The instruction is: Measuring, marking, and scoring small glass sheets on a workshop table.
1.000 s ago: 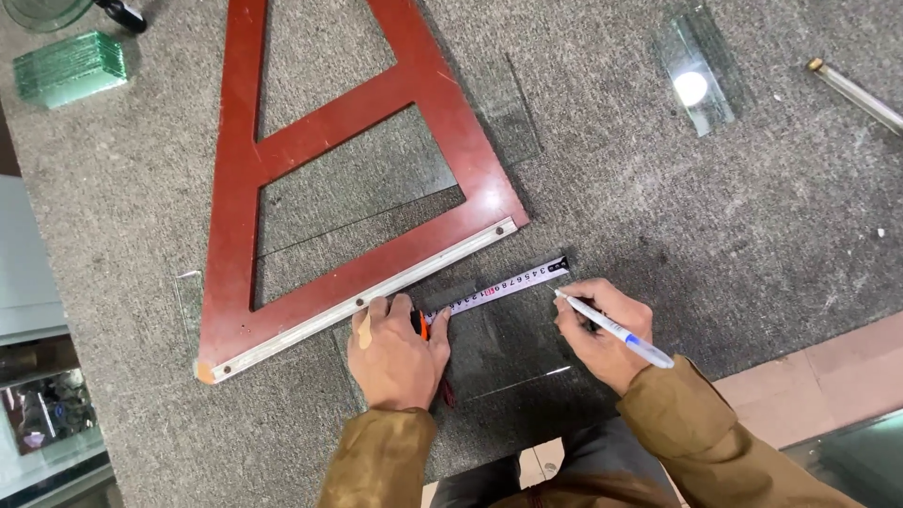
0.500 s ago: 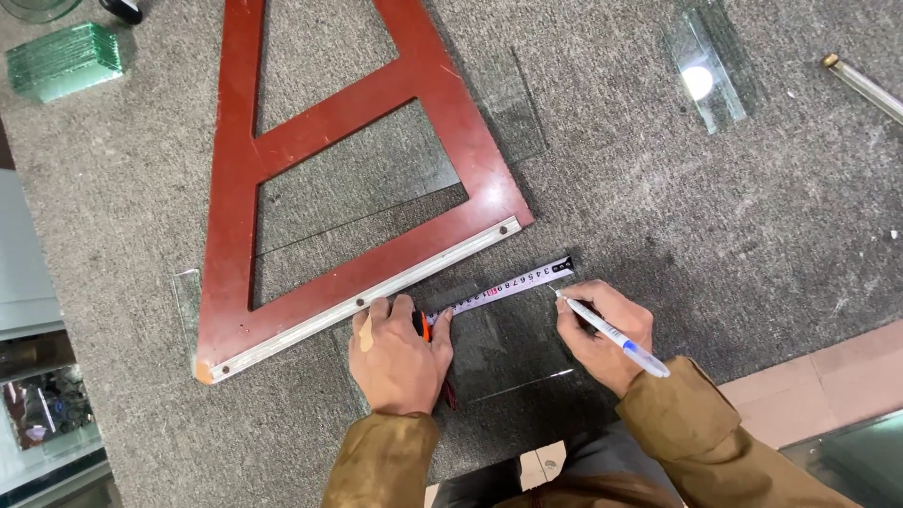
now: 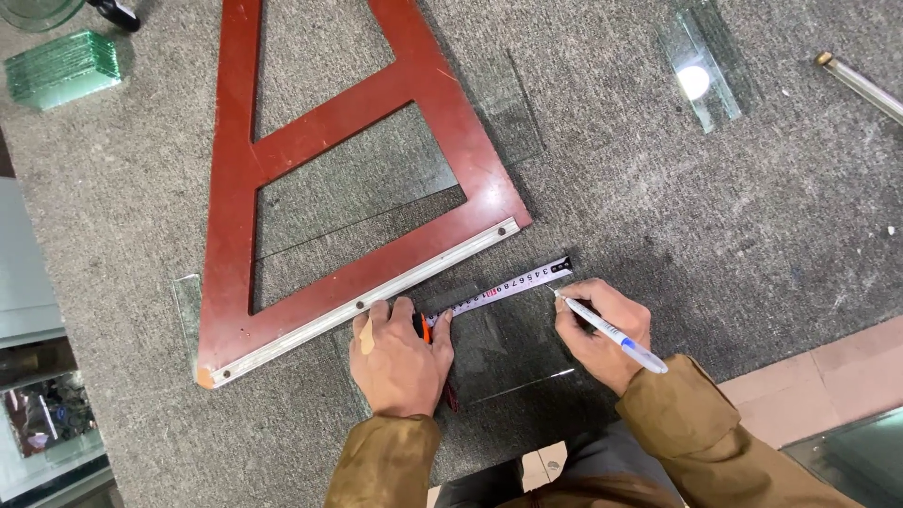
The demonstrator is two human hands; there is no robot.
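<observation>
My left hand [image 3: 400,357] presses down on a tape measure case, whose pale blade [image 3: 508,283] stretches right to a dark end hook. My right hand [image 3: 602,334] holds a white and blue pen [image 3: 611,334] with its tip touching the glass just below the blade's far end. Both hands rest on a clear glass sheet [image 3: 513,362] lying on grey carpet. A large red triangular square [image 3: 348,188] with a metal edge strip lies just above my left hand, over another pane of glass.
A stack of small green glass pieces [image 3: 64,68] sits at the top left. A small glass offcut [image 3: 705,71] lies at the top right, with a metal rod [image 3: 861,85] beyond it. The carpet ends at a tan board [image 3: 818,376] at the lower right.
The pen tip has come down to the glass by the tape's end. My left hand stays on the tape case.
</observation>
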